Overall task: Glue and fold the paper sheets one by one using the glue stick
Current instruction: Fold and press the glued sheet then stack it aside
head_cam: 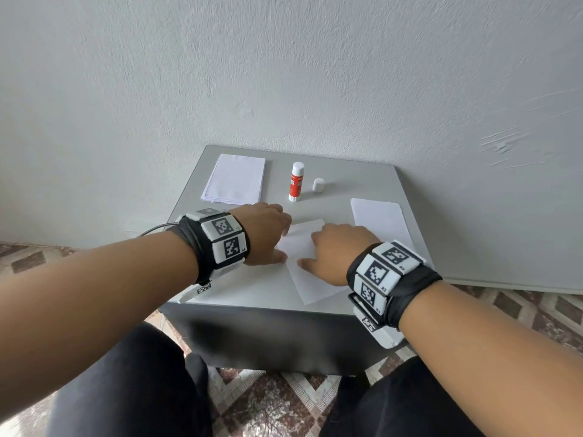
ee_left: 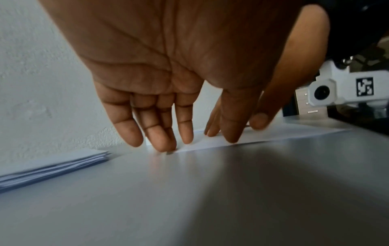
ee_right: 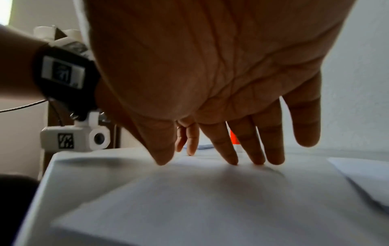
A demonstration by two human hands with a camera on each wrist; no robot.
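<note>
Paper sheet (head_cam: 307,263) under both hands, long axis 11-to-5 o'clock. Left hand (head_cam: 266,233) fingers straight, pressing its 9 o'clock edge; right hand (head_cam: 337,252) fingertips flat on it, gripping nothing.

Head view downward over table (head_cam: 362,181); wrist views low, close, facing inward.

- Left wristband (head_cam: 217,244): black strap, white tiles with black square-code markers, thin black cable trailing at nine o'clock.
- Right wristband (head_cam: 386,279): same.
- Bare forearms; dark trousers (head_cam: 132,389).
</note>
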